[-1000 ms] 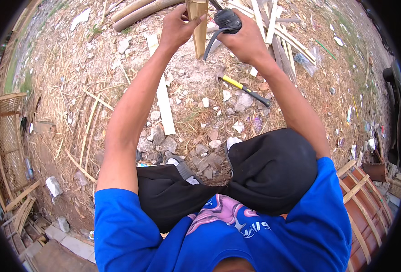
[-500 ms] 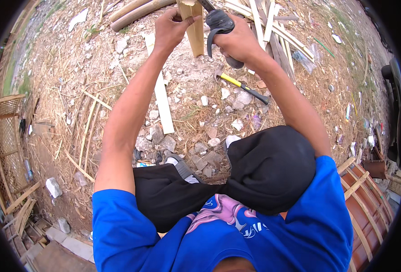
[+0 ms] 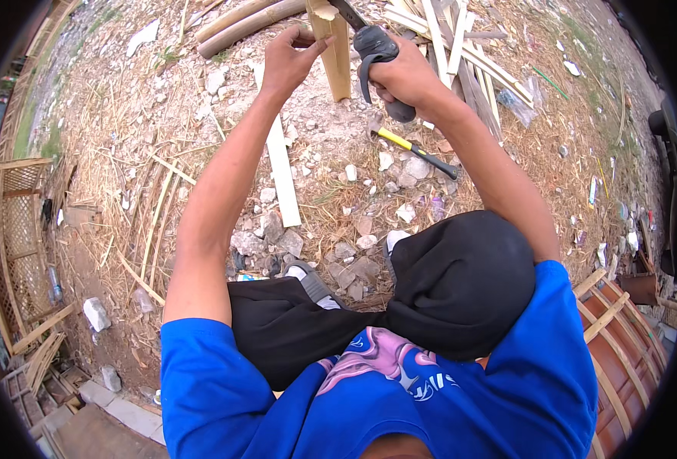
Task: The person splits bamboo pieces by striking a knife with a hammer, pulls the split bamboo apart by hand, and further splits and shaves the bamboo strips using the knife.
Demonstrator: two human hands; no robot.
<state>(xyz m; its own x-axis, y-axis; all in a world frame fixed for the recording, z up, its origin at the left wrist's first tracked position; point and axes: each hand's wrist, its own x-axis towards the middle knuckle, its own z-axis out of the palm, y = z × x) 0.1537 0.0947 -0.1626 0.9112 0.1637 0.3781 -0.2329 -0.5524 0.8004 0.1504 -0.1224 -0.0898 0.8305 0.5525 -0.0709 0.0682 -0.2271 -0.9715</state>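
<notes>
An upright wooden board (image 3: 334,69) stands on the ground at the top of the view, its upper end split and chipped pale. My left hand (image 3: 293,60) pinches its left side between thumb and fingers. In my right hand (image 3: 413,76) is a blade tool with a thick black handle (image 3: 375,46) and a curved guard. Its dark metal blade (image 3: 345,10) reaches up and left beside the board's top and runs out of view, so the exact kind cannot be told. A hammer (image 3: 412,151) with a yellow and black handle lies on the ground below my right hand.
A pale flat wooden strip (image 3: 282,176) lies near my left forearm. Several cut strips (image 3: 457,46) are piled at the far right, with round logs (image 3: 254,27) at the far left. Stones (image 3: 353,271) lie around my feet. A lattice panel (image 3: 17,245) stands at the left edge.
The view has shifted slightly, so the whole scene sits a little lower and to the right. Both hands keep their hold on the board and the blade tool.
</notes>
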